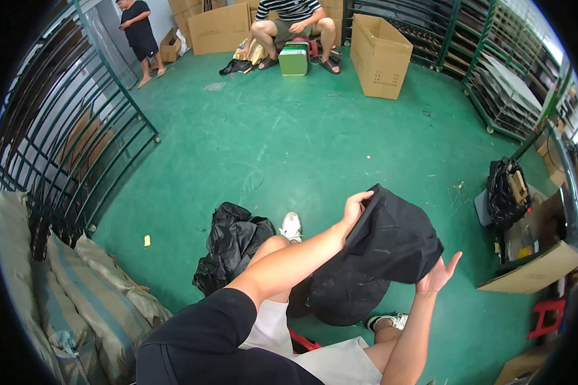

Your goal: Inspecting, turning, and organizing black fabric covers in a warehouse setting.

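The floor (289, 141) is green and shiny, and it fills most of the room. Dark green metal racks stand along the sides, one on the left (64, 128) and more on the right (501, 83). Striped sacks (90, 301) are piled at the lower left. There are about five brown cardboard boxes at the far end; one open box (380, 56) stands alone on the floor. Two other people are there: one sits (293, 19) behind a small green box (293, 59), and one stands (138, 35) at the back left. One black cloth bag (379, 256) is held up in the air above the person's knees. The left hand (355, 206) pinches its top edge. The right hand (438, 274) is under its right side with fingers spread. One more heap of black cloth (228, 247) lies on the floor by a white shoe (291, 226). Another black bag (506, 192) sits at the right.
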